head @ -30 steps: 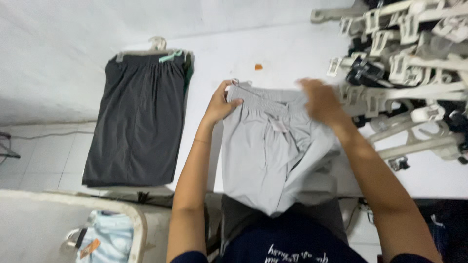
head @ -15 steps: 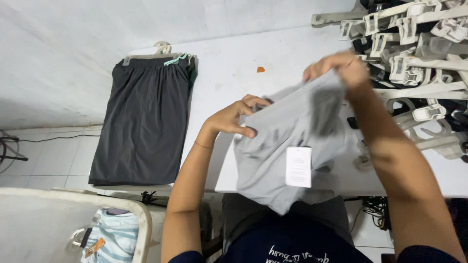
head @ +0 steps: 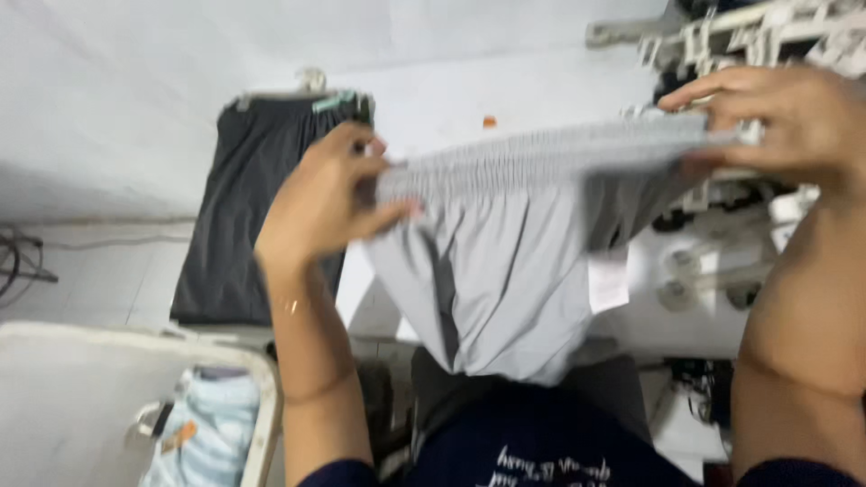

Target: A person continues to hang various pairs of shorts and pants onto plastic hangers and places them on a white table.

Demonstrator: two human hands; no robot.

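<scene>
Left hand [head: 329, 203] is pinched tight on one end of the grey shorts [head: 514, 271], fingers curled over the elastic waistband, and the right hand [head: 780, 122] is gripping the other end up near the top right, so the waistband is pulled out flat between them. The shorts are up in the air above the white bench [head: 541, 81], not lying on it, legs hanging down toward the person's dark blue shirt [head: 541, 451]. A white tag [head: 609, 281] dangles off the right side of the fabric. The held-up shorts cover a good chunk of the bench, so what's straight under them I can't tell. To the left of the left hand, a pair of dark shorts [head: 244, 225] lies flat on the bench, clipped to a hanger [head: 302, 88] with a bit of green at the waistband, well apart from the grey pair. A small orange speck [head: 489, 121] sits on the bench just above the stretched waistband. Behind the right hand there's a messy heap of white clip hangers [head: 740, 36], and more of them show blurry below the shorts on the right. Bottom left is a white bin [head: 108, 397] with some light blue striped fabric [head: 207, 433] beside it. A dark cable [head: 18, 261] runs along the tiled floor at far left.
</scene>
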